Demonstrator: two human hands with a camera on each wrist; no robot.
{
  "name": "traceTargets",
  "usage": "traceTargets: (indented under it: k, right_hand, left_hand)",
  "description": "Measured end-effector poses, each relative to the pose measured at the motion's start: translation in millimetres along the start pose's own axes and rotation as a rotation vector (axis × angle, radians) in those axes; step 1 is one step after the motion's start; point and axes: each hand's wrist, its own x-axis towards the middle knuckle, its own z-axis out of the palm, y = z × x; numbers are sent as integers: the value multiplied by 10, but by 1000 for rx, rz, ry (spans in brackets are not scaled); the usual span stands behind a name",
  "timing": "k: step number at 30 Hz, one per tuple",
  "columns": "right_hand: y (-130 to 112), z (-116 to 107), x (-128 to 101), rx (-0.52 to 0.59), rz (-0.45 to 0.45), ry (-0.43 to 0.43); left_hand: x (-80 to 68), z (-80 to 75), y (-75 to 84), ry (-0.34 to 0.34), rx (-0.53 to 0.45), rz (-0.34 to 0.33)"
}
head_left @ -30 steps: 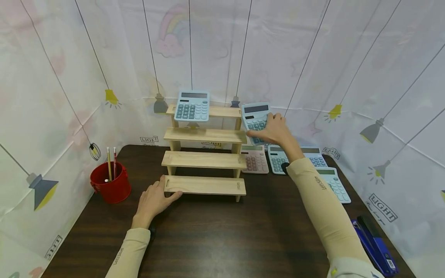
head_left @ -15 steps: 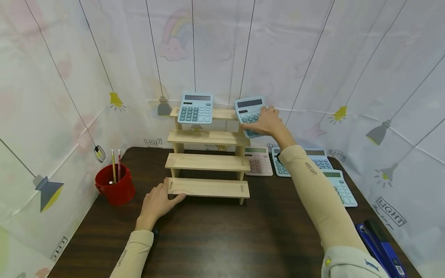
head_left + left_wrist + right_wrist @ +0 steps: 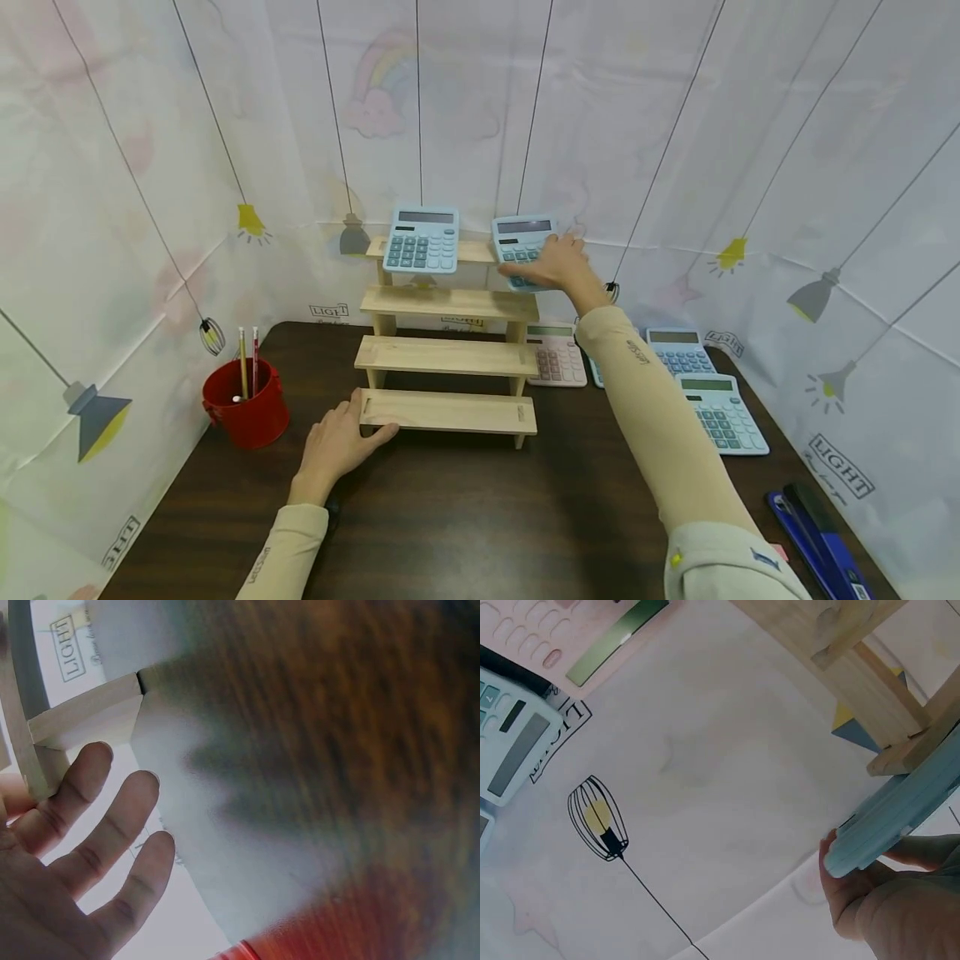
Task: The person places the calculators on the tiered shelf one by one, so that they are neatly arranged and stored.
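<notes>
My right hand (image 3: pixel 557 265) grips a light blue calculator (image 3: pixel 525 227) by its right side, above the right end of the wooden step rack's top board. In the right wrist view that calculator (image 3: pixel 892 821) appears edge-on, with my right hand (image 3: pixel 900 904) around its edge, close to the rack's wooden end. Another blue calculator (image 3: pixel 422 240) leans on the left part of the top board. At the left end of the wooden step rack (image 3: pixel 450 412), my left hand (image 3: pixel 336 446) rests against the bottom board, thumb in front. In the left wrist view, its fingers (image 3: pixel 124 814) are spread.
A pink calculator (image 3: pixel 557 358) and several blue ones, including one nearest the front (image 3: pixel 723 417), lie right of the rack. A red bucket (image 3: pixel 247 412) with pencils stands at left. A blue stapler (image 3: pixel 821 537) lies front right. A printed cloth (image 3: pixel 637 100) hangs behind.
My right hand has carried the calculator leftward over the top board's right end, and it has turned more upright. The left hand has stayed against the rack.
</notes>
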Motion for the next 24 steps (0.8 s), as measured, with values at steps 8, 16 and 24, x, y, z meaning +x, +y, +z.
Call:
traceTargets:
  k: [8,16,24]
  right_hand:
    - [-60,0,23,-14,-59,0]
    - [-64,42,13,30,-93,-3]
    - [-176,95,53,-2,-100,36]
  left_hand:
    - [4,-1,0,-1,-1,-6]
    - [-3,2,-7,4,-8,-3]
    - [2,6,-11,11,-6,3]
